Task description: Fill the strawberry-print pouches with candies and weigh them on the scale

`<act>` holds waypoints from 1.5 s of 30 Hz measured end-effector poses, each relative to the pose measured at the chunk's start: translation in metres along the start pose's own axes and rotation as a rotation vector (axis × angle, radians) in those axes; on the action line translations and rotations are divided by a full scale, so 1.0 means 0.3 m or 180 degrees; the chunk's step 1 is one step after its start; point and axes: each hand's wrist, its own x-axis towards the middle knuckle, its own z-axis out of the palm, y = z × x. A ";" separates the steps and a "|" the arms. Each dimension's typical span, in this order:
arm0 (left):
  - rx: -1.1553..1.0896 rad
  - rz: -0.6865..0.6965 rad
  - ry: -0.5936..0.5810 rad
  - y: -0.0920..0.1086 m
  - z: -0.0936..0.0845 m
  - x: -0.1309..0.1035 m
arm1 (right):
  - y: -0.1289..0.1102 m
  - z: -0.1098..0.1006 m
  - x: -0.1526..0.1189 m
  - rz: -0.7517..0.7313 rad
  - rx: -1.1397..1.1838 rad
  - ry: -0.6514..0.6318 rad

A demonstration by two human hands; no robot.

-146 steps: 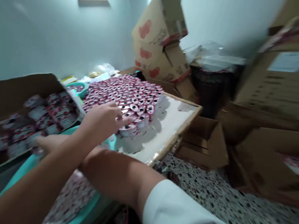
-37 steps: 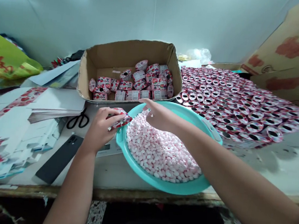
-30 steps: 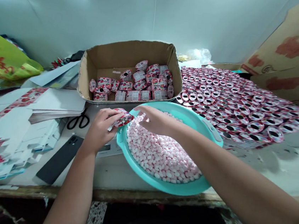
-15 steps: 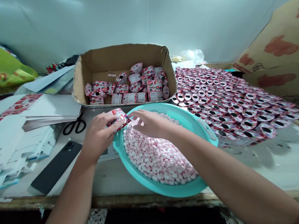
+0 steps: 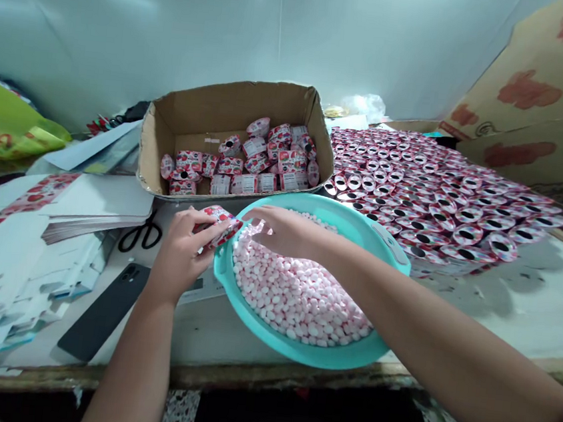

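My left hand [image 5: 182, 244] grips a small red and white printed packet [image 5: 220, 225] at the left rim of a turquoise basin [image 5: 296, 355]. Small pale pink candies [image 5: 302, 300] fill much of the basin. Over their upper left part is my right hand [image 5: 282, 231], its fingers curled toward the packet's end with some pale candies at the fingertips. The packet's opening is partly hidden by my fingers.
Behind the basin, a cardboard box [image 5: 243, 93] holds several printed packets. Many open-ended packets [image 5: 438, 200] stand at the right. At the left are a phone [image 5: 104, 312], black scissors [image 5: 141, 233] and flat cartons [image 5: 96, 198].
My left hand has shifted slightly left and tilted the packet a little. My right hand stays over the candies, with its fingers slightly more curled.
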 end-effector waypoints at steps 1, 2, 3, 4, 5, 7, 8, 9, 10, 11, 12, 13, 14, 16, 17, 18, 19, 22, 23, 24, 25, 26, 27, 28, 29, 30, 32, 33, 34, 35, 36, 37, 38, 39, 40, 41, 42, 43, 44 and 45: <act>-0.0017 0.0030 0.0009 0.002 -0.001 0.000 | -0.001 0.001 0.000 -0.0002 0.0015 -0.0014; -0.0028 0.0060 0.0041 0.004 -0.002 0.001 | -0.001 0.001 0.001 -0.0002 0.0030 -0.0013; -0.0038 0.0090 0.0074 0.006 -0.002 0.002 | -0.001 0.001 0.001 -0.0003 0.0037 0.0000; -0.0049 0.0101 0.0092 0.007 -0.002 0.002 | -0.002 0.001 0.002 -0.0002 0.0041 0.0017; -0.0061 0.0098 0.0073 0.009 -0.002 0.003 | -0.001 0.001 0.002 0.0006 0.0041 0.0031; -0.0078 0.0073 -0.0031 0.010 -0.001 0.005 | -0.001 0.001 0.001 0.0026 0.0041 0.0038; -0.0073 0.0084 -0.0064 0.010 0.001 0.006 | 0.000 0.001 0.000 0.0035 0.0043 0.0024; -0.0057 0.0116 -0.0052 0.010 0.003 0.007 | 0.000 0.001 -0.001 0.0038 0.0042 -0.0004; -0.0034 0.0165 0.0008 0.010 0.006 0.007 | 0.001 0.001 -0.002 0.0038 0.0034 -0.0024; -0.0011 0.0224 0.0080 0.010 0.010 0.008 | 0.001 0.002 -0.002 0.0033 0.0023 -0.0028; 0.0012 0.0274 0.0139 0.010 0.014 0.008 | 0.001 0.002 -0.002 0.0027 0.0016 -0.0031; 0.0036 0.0323 0.0197 0.011 0.017 0.008 | 0.000 0.003 -0.002 0.0030 0.0016 -0.0026; 0.0061 0.0371 0.0268 0.012 0.019 0.008 | 0.000 0.003 -0.002 0.0037 0.0026 -0.0017; 0.0120 0.0435 0.0463 0.015 0.019 0.010 | -0.001 0.002 0.000 0.0065 0.0070 0.0037; 0.0147 0.0428 0.0488 0.016 0.017 0.011 | -0.001 0.001 0.001 0.0065 0.0093 0.0059; 0.0155 0.0381 0.0442 0.018 0.013 0.012 | -0.001 0.001 0.001 0.0040 0.0104 0.0077; 0.0138 0.0303 0.0321 0.018 0.009 0.013 | 0.000 0.002 0.002 -0.0005 0.0103 0.0080; 0.0043 0.0149 -0.0125 0.013 0.000 0.014 | 0.003 0.007 0.000 -0.0129 0.0079 -0.0020; 0.0042 0.0174 -0.0140 0.010 0.000 0.013 | 0.004 0.008 -0.001 -0.0133 0.0079 -0.0056; 0.0064 0.0233 -0.0077 0.007 0.001 0.012 | 0.004 0.010 -0.001 -0.0121 0.0084 -0.0079; 0.0103 0.0303 -0.0005 0.004 0.004 0.011 | 0.005 0.010 -0.002 -0.0106 0.0091 -0.0084; 0.0142 0.0359 0.0078 0.002 0.008 0.010 | 0.006 0.010 -0.002 -0.0098 0.0097 -0.0076; 0.0168 0.0397 0.0154 0.001 0.013 0.010 | 0.007 0.009 -0.002 -0.0095 0.0102 -0.0054; 0.0179 0.0421 0.0214 0.000 0.017 0.010 | 0.008 0.007 -0.001 -0.0092 0.0103 -0.0023; 0.0180 0.0434 0.0258 0.000 0.021 0.010 | 0.010 0.005 -0.001 -0.0088 0.0098 0.0007; 0.0175 0.0433 0.0289 0.000 0.023 0.009 | 0.012 0.004 0.000 -0.0082 0.0091 0.0033; 0.0118 0.0381 0.0310 0.001 0.024 0.008 | 0.015 0.001 0.002 -0.0068 0.0069 0.0047; 0.0053 0.0324 0.0287 0.002 0.022 0.007 | 0.015 0.000 0.003 -0.0064 0.0054 0.0041; -0.0054 0.0232 0.0250 0.004 0.019 0.005 | 0.015 -0.002 0.002 -0.0064 0.0041 0.0027; -0.0203 0.0090 0.0211 0.006 0.015 0.004 | 0.014 -0.003 0.002 -0.0064 0.0031 0.0018; -0.0381 -0.0103 0.0190 0.009 0.012 0.002 | 0.012 -0.005 0.000 -0.0055 0.0024 0.0022; -0.0572 -0.0335 0.0202 0.012 0.009 0.002 | 0.009 -0.007 -0.002 -0.0034 0.0021 0.0027; -0.0767 -0.0591 0.0253 0.014 0.007 0.001 | 0.006 -0.009 -0.004 -0.0001 0.0024 0.0017; -0.0960 -0.0851 0.0342 0.014 0.007 0.001 | 0.003 -0.011 -0.006 0.0049 0.0028 -0.0008; -0.1147 -0.1093 0.0446 0.010 0.008 0.001 | 0.000 -0.013 -0.009 0.0104 0.0023 -0.0049; -0.1331 -0.1313 0.0530 0.003 0.010 0.001 | -0.002 -0.013 -0.011 0.0148 0.0003 -0.0096; -0.1514 -0.1526 0.0584 -0.008 0.013 -0.001 | -0.003 -0.013 -0.012 0.0170 -0.0026 -0.0139; -0.1669 -0.1751 0.0580 -0.024 0.016 -0.005 | -0.004 -0.011 -0.013 0.0170 -0.0065 -0.0175; -0.1778 -0.2004 0.0532 -0.043 0.019 -0.010 | -0.005 -0.009 -0.014 0.0156 -0.0109 -0.0203; -0.1832 -0.2277 0.0446 -0.064 0.021 -0.016 | -0.006 -0.006 -0.015 0.0132 -0.0150 -0.0238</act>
